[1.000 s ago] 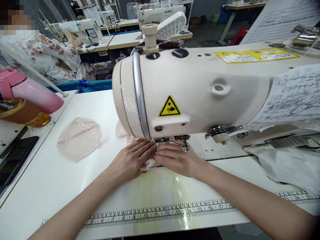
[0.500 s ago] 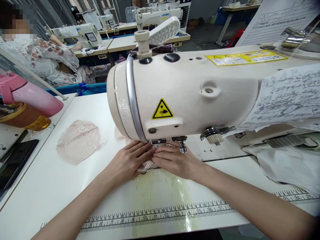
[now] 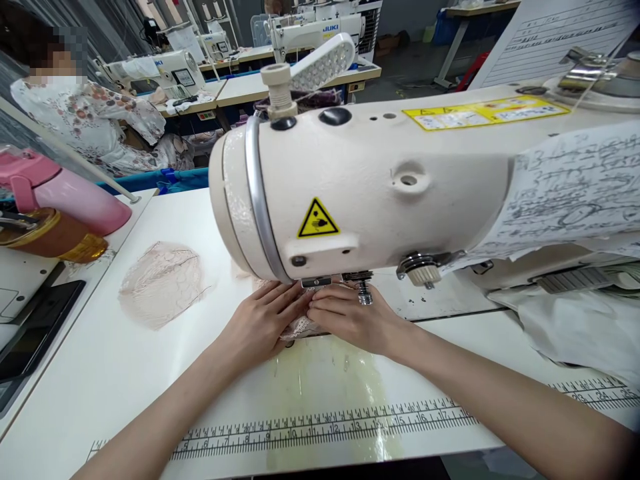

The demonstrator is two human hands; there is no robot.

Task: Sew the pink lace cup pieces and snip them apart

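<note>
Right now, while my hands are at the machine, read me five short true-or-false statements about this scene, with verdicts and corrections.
1. The left hand and the right hand touch pale pink lace fabric. True.
2. A yellow triangular warning sticker is on the glossy cream sewing machine. True.
3. The separate sheer pink fabric piece lies right of the machine. False: the fabric piece lies left.
4. The pink cylindrical bottle is right of both hands. False: the bottle is on the left.
5. A black printed ruler scale runs along the front of the white tabletop. True.
</note>
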